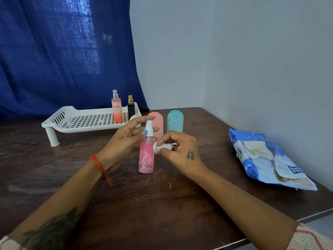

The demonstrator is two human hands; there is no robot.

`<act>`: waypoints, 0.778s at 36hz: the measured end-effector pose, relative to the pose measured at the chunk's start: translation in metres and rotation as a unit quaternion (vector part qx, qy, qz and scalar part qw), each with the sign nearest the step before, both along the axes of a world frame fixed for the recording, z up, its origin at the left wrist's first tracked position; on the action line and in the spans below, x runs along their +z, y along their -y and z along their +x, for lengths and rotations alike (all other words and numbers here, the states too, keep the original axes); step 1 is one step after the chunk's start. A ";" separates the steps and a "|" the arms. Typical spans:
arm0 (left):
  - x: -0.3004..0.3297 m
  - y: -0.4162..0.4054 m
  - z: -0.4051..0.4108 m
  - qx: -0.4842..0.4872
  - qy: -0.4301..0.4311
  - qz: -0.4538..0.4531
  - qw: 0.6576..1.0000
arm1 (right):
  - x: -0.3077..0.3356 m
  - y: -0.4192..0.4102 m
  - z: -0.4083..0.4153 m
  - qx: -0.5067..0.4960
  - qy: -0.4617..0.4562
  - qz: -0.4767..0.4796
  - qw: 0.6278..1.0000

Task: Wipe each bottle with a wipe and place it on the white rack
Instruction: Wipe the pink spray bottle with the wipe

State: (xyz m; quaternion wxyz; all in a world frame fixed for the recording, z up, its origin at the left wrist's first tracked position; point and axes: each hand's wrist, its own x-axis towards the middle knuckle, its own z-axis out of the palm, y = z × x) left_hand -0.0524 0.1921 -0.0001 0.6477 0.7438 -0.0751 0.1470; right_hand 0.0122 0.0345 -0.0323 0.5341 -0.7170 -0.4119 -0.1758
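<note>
Curtain: a dark blue cloth curtain (pixel 63 51) hangs at 10 o'clock, behind the table; its top and left side are cut off by the frame.
Rack: the white perforated plastic rack on short legs (pixel 84 120) stands at 11 o'clock on the dark brown wooden table (pixel 180 204); only its front left leg shows clearly.
Bottles on rack: a peach-to-orange spray bottle with a clear cap (pixel 117 110) and a small black bottle with a gold collar (pixel 131 108) stand upright at the rack's right end, just beside each other.
Left hand: the left hand (pixel 124 139) pinches the white neck of the bottle in the middle, thumb in front, fingers behind.
Held bottle: the pink translucent spray bottle with white scribble marks (pixel 146 156) is upright at centre; whether its base rests on the table cannot be told.
Right hand: the right hand (pixel 178 150) pinches a crumpled white wipe (pixel 163 147) against the bottle's right shoulder.
Behind the hands: a salmon-pink rounded bottle (pixel 158 121) and a teal rounded bottle (pixel 175 121) stand at 12 o'clock, lower parts hidden by the hands.
Pack: a blue and white soft wipe pack (pixel 270 159) lies at 3 o'clock, its print too small to read.
</note>
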 end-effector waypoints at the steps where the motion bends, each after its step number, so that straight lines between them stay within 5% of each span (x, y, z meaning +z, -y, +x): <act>1: 0.000 0.000 0.000 -0.001 0.000 -0.003 1.000 | -0.001 -0.001 0.000 -0.005 -0.001 -0.002 1.000; 28: -0.002 -0.002 0.002 0.037 0.009 -0.014 0.999 | 0.000 0.001 -0.005 0.032 0.048 -0.001 0.998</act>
